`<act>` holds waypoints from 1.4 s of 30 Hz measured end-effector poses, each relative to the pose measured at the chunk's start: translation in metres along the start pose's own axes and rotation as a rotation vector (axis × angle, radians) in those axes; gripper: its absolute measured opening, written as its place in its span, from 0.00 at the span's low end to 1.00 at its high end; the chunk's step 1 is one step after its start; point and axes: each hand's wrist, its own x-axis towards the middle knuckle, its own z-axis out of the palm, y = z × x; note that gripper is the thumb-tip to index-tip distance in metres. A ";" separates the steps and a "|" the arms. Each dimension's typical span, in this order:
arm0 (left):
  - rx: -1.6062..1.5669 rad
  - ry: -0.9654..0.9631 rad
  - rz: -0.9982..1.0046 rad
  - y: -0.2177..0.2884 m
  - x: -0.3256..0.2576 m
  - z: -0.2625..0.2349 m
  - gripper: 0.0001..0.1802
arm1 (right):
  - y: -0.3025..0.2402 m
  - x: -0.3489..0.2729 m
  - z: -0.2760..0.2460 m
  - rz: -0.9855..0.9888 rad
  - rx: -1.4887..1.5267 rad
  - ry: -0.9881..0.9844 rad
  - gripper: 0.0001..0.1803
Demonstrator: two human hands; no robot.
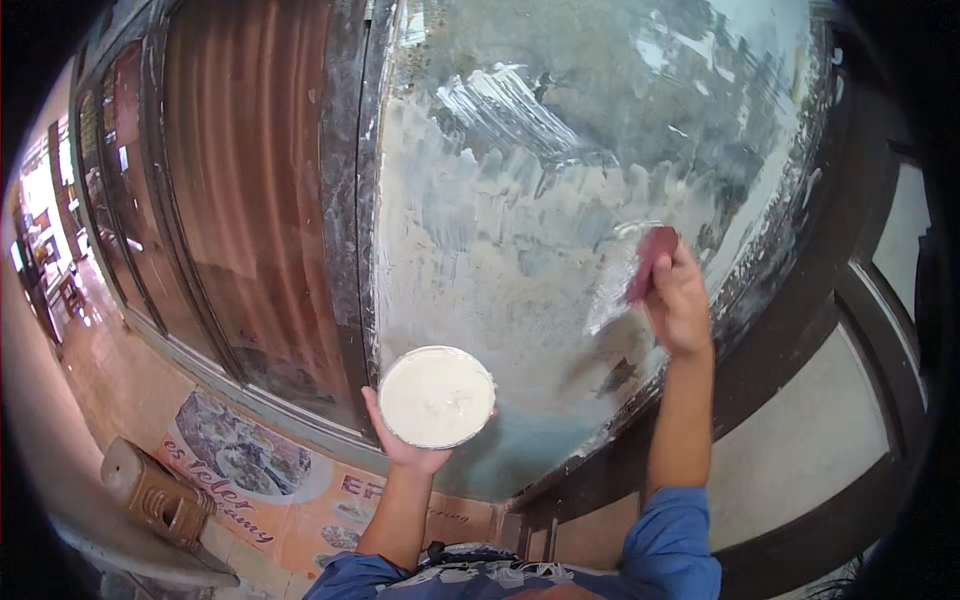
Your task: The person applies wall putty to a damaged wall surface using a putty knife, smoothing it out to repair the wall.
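White, thick and creamy-looking stuff fills a shallow round bowl point(437, 397), smooth on top with a few little dents, thin pale rim all the way round. Person's left hand point(408, 440) cups it from underneath, fingers wrapped up the left side, held up in front of the lower edge of the pane. Over on the other side, the right hand point(680, 300) is gripping a small dark red pad point(652, 262), sponge or scourer, can't tell which, pressed flat against the glass pane point(560, 170). Just left of the pad there's a fresh bright streak of the white stuff, kind of glittery and wet.

That pane is a big one, smeared nearly all over with chalky, cloudy swipes; you can see the brush-like strokes up near the top, and a couple of darker bare patches low down near the right forearm. Crusty white flecks run along its right edge. Dark wooden frame point(350, 200) around it, worn and dusty. To the left sits a reddish-brown corrugated shutter point(240, 180) behind more glass. Blue sleeves point(675, 545) are rolled to the elbows. Down at floor level, a printed banner point(260, 475) with food pictures, and a brown perforated plastic stool point(160, 495) tipped over beside it.
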 end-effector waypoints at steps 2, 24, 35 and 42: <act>0.009 0.049 0.099 0.010 -0.002 0.002 0.53 | -0.021 0.042 0.012 -0.005 -0.417 -0.039 0.16; 0.109 0.057 0.285 0.175 0.007 0.029 0.49 | -0.011 0.229 0.144 -0.365 -1.562 -0.049 0.12; 0.197 0.038 0.247 0.214 0.020 0.018 0.51 | -0.009 0.277 0.201 -0.320 -1.749 -0.063 0.09; 0.126 0.026 0.216 0.224 0.025 0.006 0.53 | -0.048 0.315 0.188 -0.315 -1.723 0.067 0.10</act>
